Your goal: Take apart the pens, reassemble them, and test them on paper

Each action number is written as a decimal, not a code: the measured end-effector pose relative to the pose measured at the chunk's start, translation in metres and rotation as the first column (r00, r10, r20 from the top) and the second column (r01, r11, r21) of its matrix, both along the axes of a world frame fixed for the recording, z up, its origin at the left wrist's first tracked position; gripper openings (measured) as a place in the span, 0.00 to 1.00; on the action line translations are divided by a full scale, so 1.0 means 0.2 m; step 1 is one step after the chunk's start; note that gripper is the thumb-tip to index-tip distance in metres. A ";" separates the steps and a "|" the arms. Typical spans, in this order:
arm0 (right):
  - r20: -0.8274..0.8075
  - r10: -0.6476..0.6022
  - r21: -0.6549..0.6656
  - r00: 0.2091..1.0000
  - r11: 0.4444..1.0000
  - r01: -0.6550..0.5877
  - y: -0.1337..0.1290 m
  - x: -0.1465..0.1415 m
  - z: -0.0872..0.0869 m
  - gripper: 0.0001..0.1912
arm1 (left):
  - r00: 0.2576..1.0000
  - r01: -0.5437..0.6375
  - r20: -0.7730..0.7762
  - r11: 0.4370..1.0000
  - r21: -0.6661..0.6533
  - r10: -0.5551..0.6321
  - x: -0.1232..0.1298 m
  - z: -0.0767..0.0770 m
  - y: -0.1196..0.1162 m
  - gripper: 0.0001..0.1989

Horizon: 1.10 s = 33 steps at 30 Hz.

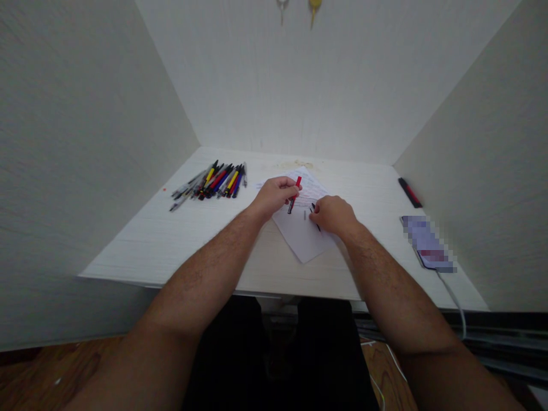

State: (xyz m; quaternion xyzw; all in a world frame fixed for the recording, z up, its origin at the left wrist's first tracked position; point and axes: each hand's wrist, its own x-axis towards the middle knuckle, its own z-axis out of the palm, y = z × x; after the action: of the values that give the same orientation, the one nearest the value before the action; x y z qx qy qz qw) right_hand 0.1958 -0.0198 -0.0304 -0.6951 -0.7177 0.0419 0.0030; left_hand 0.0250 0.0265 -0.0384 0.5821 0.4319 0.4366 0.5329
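My left hand (278,193) pinches a red pen barrel (298,182) with a dark, shiny lower end, tilted over the paper. In my right hand (336,214) is a thin black pen part (318,226), its ends showing past the fingertips; whether it is a refill I cannot tell. Between the hands, a small grey piece (305,215) lies on the paper. Both hands are over the white paper sheets (299,242), the upper part of which bears handwritten lines. To the left of my left hand lies a pile of pens (222,180) in red, yellow, blue and clear.
The white desk (171,251) has walls on three sides. At its right edge are a black and red object (410,193) and a phone (428,242) with a white cable (454,299). Two small hanging things, one yellow (314,7), are on the back wall.
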 end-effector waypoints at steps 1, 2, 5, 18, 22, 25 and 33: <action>0.003 0.000 0.002 1.000 1.000 0.000 0.00 0.00 0.00 0.14 | 1.000 0.002 0.002 1.000 0.001 -0.002 0.00 0.00 0.00 0.06; 0.004 0.001 0.004 1.000 1.000 -0.001 0.00 0.00 0.00 0.14 | 1.000 0.004 0.000 1.000 0.003 -0.004 0.00 0.00 0.00 0.05; 0.007 -0.007 -0.005 1.000 1.000 0.007 0.00 -0.01 -0.01 0.15 | 1.000 0.011 -0.016 1.000 0.001 -0.011 0.00 0.00 -0.01 0.05; -0.200 0.007 0.107 0.980 0.994 0.014 0.01 0.00 0.03 0.11 | 1.000 0.020 -0.003 1.000 -0.022 -0.020 0.00 0.00 -0.02 0.05; -0.634 -0.008 0.132 0.773 0.984 0.118 0.03 0.04 0.06 0.06 | 0.998 0.053 -0.033 0.999 -0.005 -0.053 0.00 0.00 -0.03 0.06; -0.903 -0.025 0.055 0.430 0.984 0.172 0.04 0.05 0.06 0.01 | 0.994 0.088 -0.061 0.996 0.001 -0.088 0.00 -0.01 -0.03 0.07; -0.992 0.083 0.048 -0.097 0.946 0.321 0.09 0.08 0.04 0.11 | 0.984 0.176 -0.028 0.984 -0.013 -0.177 0.00 -0.03 -0.03 0.13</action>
State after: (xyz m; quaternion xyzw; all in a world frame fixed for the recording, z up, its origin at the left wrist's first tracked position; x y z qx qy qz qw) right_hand 0.2109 -0.0013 -0.0226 -0.4908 -0.4129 0.4395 0.6289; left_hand 0.0252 0.0206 -0.0441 0.6214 0.3886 0.3768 0.5664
